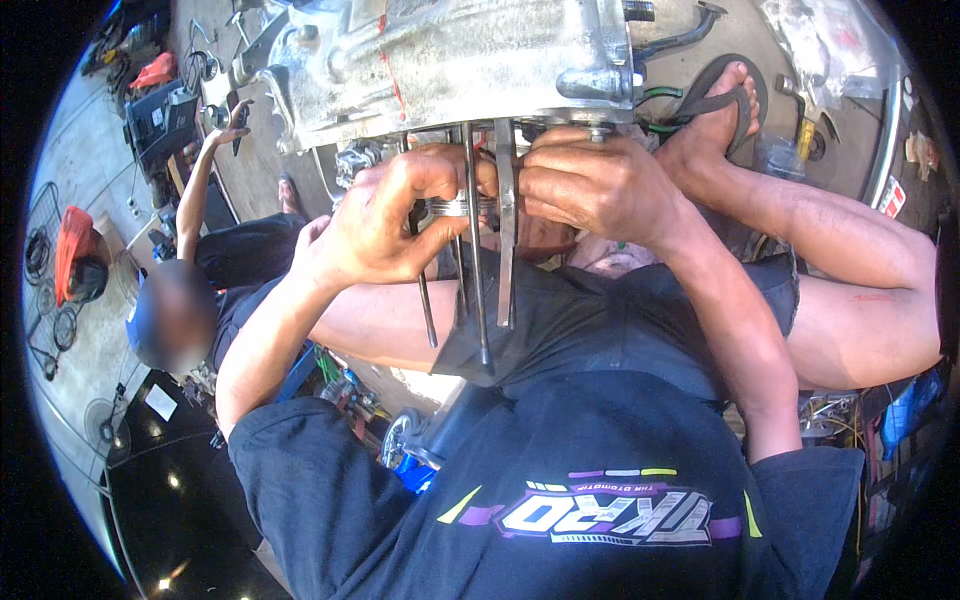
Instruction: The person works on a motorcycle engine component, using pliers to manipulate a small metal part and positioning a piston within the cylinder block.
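A large grey metal engine case (470,60) sits at the top of the view, in front of my lap. Long dark studs (478,270) stick out of it toward me, and a flat metal chain guide (508,250) hangs beside them. Between the studs shows the grooved edge of a round piston (458,208), mostly hidden by fingers. My left hand (385,215) is closed round its left side, thumb below and forefinger bent above. My right hand (605,185) is curled against the case's lower edge, right of the chain guide; whatever its fingers hold is hidden.
My bare legs are spread on both sides of the case. At the left a co-worker in a blue cap (148,315) raises a hand (232,125) with a dark object. Cables, orange bags (80,250) and a fan (103,425) stand farther left. A pedal lever (685,32) lies upper right.
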`<act>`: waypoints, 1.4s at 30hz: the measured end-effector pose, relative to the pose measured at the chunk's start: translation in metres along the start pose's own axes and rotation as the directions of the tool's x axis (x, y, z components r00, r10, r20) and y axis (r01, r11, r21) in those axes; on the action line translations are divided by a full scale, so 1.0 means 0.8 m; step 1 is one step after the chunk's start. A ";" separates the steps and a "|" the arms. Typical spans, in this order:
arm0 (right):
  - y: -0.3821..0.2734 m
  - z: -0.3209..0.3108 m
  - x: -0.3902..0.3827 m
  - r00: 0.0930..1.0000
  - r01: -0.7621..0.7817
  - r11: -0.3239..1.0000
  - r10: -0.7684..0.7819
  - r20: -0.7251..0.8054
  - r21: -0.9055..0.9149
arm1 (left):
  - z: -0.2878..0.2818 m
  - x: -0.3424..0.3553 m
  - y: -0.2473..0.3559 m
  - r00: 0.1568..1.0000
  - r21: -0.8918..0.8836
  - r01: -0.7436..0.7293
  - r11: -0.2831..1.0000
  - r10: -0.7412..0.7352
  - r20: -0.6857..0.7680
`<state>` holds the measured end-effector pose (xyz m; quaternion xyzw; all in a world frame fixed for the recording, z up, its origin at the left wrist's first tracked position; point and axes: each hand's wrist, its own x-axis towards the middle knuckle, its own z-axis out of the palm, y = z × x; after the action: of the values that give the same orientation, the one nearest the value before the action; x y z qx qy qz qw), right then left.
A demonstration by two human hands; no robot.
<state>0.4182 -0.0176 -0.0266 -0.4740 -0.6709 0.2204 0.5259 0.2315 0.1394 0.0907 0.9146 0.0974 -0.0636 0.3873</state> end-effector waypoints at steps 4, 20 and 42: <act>0.002 0.006 -0.001 0.998 0.001 1.000 -0.001 -0.059 -0.012 | -0.002 0.002 0.001 1.000 0.026 -0.022 0.999 0.022 -0.013; -0.002 0.014 -0.005 0.989 -0.002 0.999 0.008 -0.144 0.041 | -0.002 0.003 0.009 0.999 0.130 0.000 0.992 -0.005 0.039; -0.062 -0.069 0.006 0.854 -0.472 0.609 0.496 0.158 0.638 | -0.016 0.007 -0.020 0.978 0.139 -0.192 0.971 0.178 0.109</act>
<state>0.4485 -0.0474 0.0343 -0.4255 -0.3876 0.5665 0.5897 0.2341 0.1604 0.0876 0.9419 -0.0121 -0.0777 0.3266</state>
